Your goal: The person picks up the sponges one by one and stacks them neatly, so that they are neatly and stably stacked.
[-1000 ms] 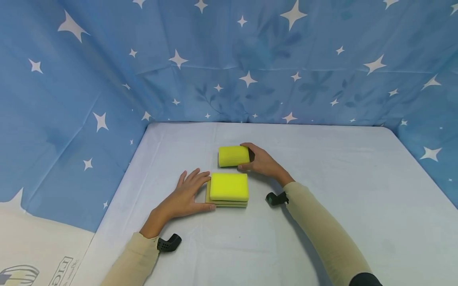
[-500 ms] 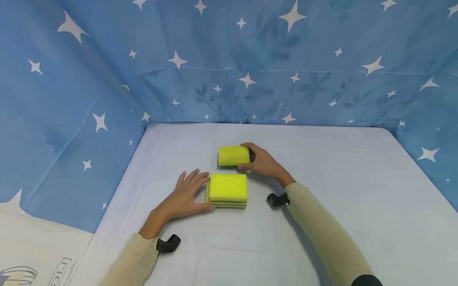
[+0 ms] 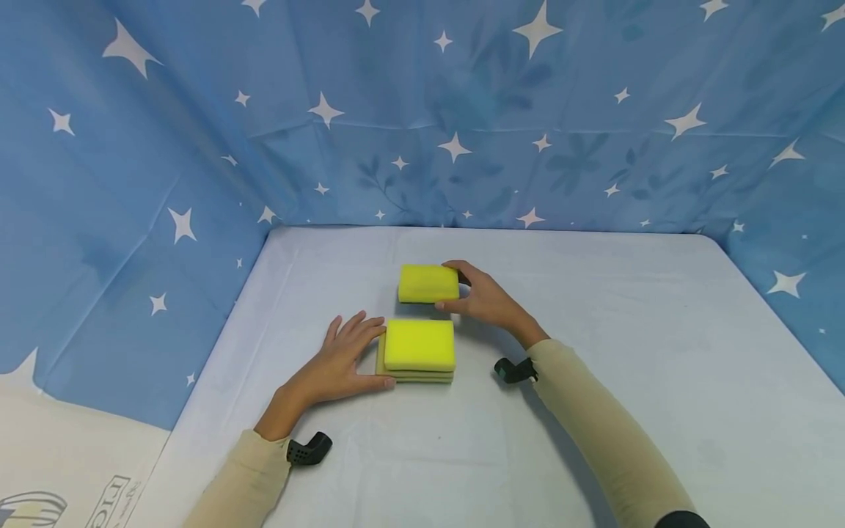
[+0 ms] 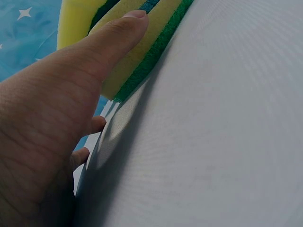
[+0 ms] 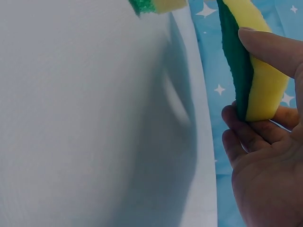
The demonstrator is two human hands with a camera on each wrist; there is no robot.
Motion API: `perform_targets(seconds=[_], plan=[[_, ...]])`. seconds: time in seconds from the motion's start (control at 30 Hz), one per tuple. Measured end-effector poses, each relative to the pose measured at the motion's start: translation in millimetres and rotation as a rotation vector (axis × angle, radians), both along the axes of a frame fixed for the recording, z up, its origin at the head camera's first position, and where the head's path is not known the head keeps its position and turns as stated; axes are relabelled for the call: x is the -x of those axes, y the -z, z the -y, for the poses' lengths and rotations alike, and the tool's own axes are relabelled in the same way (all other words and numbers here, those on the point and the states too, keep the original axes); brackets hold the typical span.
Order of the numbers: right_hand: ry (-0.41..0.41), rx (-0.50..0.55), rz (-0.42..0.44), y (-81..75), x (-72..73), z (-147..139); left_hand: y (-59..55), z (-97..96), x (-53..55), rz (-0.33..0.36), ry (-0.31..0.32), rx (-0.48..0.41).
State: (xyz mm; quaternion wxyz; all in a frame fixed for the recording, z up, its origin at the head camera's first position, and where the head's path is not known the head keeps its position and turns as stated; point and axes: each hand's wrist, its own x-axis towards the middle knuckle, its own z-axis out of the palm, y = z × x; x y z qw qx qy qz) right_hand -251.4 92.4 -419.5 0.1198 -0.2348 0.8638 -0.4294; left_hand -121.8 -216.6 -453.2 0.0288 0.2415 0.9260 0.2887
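A yellow sponge (image 3: 428,283) with a green scouring side is held in my right hand (image 3: 491,299). In the right wrist view my thumb lies on the green face of this sponge (image 5: 265,90), fingers under its lower end, and it hangs off the table. Just nearer me sits a stack of sponges (image 3: 420,346), a bright yellow one on top, set slightly off the ones beneath. My left hand (image 3: 333,367) rests at the stack's left side, fingers spread. Its straight thumb touches the near side of the stacked sponges (image 4: 137,59); the index fingertip is hidden in the left wrist view.
A white cloth covers the table (image 3: 594,308). A blue curtain with white stars (image 3: 422,110) hangs behind and along both sides. Beige printed cloth (image 3: 72,462) lies at the lower left. Both wrists carry small black cameras.
My right hand has raised the sponge slightly and shifted it a little away from me. The left hand and the stack look unmoved, while the whole view has drifted slightly.
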Motion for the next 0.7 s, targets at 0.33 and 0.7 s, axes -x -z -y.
perform_targets(seconds=[0.33,0.7], plan=[[-0.008,0.036,-0.026,-8.0,-8.8,0.2,1.9,-0.3,0.5,-0.009,0.006,-0.003],[-0.05,0.07,-0.07,-18.5,-15.9,-3.0,3.7,0.4,2.0,-0.037,0.017,-0.012]])
